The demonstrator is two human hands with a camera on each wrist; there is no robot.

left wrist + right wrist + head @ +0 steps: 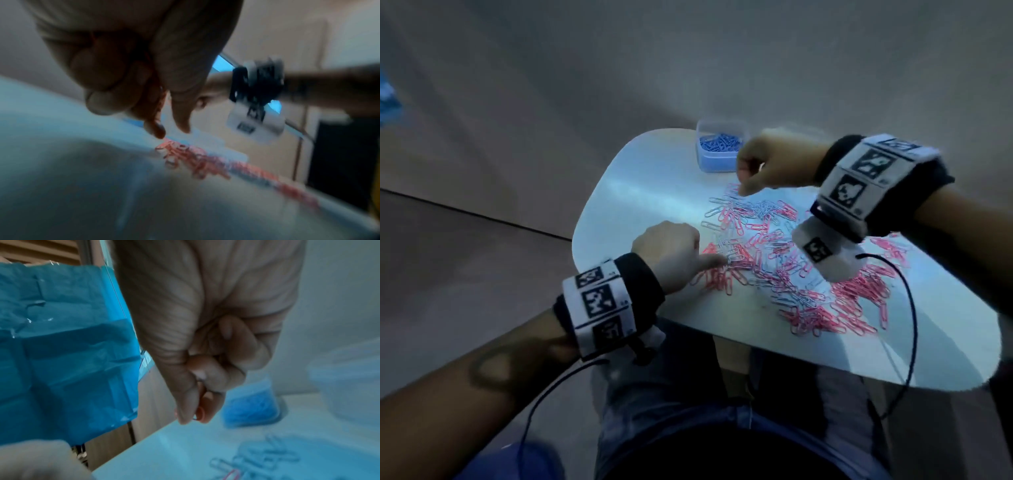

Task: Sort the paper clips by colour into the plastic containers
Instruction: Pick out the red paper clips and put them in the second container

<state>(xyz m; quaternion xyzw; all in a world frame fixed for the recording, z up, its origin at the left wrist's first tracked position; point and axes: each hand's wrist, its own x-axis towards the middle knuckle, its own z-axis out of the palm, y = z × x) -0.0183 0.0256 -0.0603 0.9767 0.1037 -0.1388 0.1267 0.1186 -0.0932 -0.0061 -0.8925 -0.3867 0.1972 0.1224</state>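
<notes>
- Pinching a paper clip between thumb and forefinger, the right hand is hovering above the far end of the loose pile, its other fingers folded into the palm; the clip's colour is hard to tell, though it is showing a reddish tint in the right wrist view.
- The left hand is reaching in at the near-left side of the pile, thumb and forefinger extended toward the pink clips and the remaining fingers curled; the blurred left wrist view is showing the fingertips slightly apart just above the clips, and whether anything is being held between them cannot be told.
- The mixed pile of paper clips, pink and pale silver-blue, is lying scattered across the middle of the table and stretching toward its near-right edge.
- The plastic container with blue clips inside is standing at the far edge of the table, just beside the right hand.
- A second, pale container is appearing blurred in the right wrist view, near the blue-filled one.
- Both wrists are wearing bands with black-and-white markers.
</notes>
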